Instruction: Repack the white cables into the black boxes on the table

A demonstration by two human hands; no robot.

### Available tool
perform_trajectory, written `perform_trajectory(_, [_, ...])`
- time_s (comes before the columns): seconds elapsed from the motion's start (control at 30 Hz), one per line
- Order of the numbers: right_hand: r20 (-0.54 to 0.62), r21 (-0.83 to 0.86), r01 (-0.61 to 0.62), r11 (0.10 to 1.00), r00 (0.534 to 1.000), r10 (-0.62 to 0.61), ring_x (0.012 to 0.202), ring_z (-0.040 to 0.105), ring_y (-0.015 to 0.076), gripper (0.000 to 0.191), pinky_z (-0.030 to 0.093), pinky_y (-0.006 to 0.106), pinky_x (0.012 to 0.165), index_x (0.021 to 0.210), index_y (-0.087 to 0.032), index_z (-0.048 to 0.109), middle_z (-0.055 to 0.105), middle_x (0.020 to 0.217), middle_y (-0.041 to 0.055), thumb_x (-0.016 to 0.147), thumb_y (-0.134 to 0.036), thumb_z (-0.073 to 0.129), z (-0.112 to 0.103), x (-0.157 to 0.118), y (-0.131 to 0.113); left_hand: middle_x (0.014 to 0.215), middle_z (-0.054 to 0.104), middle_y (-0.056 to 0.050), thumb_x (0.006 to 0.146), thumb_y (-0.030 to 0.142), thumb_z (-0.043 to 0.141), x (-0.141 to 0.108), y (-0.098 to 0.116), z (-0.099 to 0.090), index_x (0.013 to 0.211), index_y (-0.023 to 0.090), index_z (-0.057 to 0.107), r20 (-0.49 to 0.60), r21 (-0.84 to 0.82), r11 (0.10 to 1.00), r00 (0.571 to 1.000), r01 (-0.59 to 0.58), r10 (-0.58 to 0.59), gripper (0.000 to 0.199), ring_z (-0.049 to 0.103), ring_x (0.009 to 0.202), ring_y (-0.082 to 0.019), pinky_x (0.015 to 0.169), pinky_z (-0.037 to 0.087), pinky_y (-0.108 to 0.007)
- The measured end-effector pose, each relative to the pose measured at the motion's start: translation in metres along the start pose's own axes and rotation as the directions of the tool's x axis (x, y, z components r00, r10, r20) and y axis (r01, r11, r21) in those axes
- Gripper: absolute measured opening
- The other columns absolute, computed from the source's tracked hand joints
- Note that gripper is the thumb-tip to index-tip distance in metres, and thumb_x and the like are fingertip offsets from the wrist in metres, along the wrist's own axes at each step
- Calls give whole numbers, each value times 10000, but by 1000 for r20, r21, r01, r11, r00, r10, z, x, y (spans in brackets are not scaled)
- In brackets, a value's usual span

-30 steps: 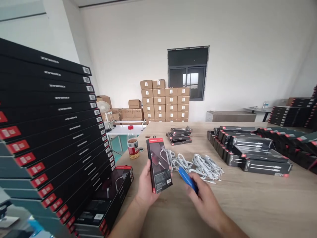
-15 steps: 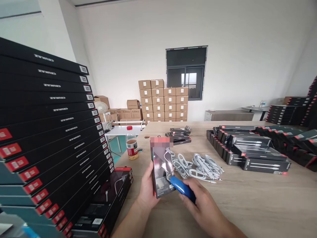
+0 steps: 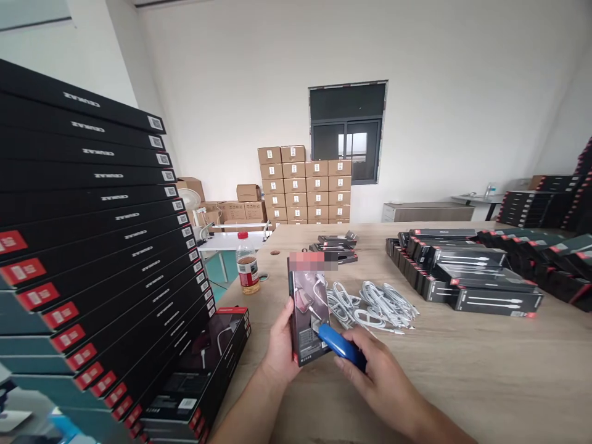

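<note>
My left hand (image 3: 281,345) is wrapped round the left side and lower edge of a slim black cable box (image 3: 311,308), tilted up above the table. The box front has a printed picture of white cables; its top is blurred out. In my right hand (image 3: 377,367) is a blue-handled scraper (image 3: 342,346), its short grey tip at the lower right of the box front. Whether the tip touches the box I cannot tell. Behind the box lie coiled white cables (image 3: 382,305) on the wooden table (image 3: 462,370).
A tall stack of black boxes (image 3: 115,216) stands close on my left, with more black boxes (image 3: 213,351) at its foot. A drink bottle (image 3: 248,265) stands upright beyond. Rows of black boxes (image 3: 490,302) lie on the right. Brown cartons (image 3: 305,185) are piled by the wall.
The box and my left hand have shifted slightly right, and the box front is turned a little. The scraper stays at its lower right. The view has tipped slightly.
</note>
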State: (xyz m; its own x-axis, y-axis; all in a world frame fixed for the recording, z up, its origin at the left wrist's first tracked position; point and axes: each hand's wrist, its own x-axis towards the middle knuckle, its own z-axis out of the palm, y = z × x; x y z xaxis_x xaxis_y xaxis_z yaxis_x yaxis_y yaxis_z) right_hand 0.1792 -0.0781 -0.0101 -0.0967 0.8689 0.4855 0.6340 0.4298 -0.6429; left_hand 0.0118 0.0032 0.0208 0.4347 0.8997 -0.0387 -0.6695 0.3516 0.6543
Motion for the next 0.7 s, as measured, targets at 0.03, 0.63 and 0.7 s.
perform_trajectory(0.03, [1,4,-7,1000,1000,7,785,613,182,85,466,274,676,998,-243,589,659,892,9,945,-299,552,0,0,0,824,773,-126,932,461,518,0,0,-1,961,100,737,1,-4,1000,1000,1,-1,423,748,808,-278,853,576,-418])
perform_trajectory(0.63, [-199,155,-72,985,975,103,820,635,190,235,490,279,723,1069,-210,587,699,935,34,965,-416,542,-11,9,18,920,791,-123,900,466,618,-2,-11,-2,1080,111,718,-4,92,981,985,170,-170,410,759,799,-244,757,580,-309])
perform_trajectory(0.7, [-208,147,-25,989,977,56,838,641,190,204,491,282,740,1065,-216,597,699,955,34,962,-387,554,-19,11,18,908,788,-133,912,487,590,-2,-11,1,1063,101,721,11,78,982,985,172,-174,434,756,775,-246,729,580,-313])
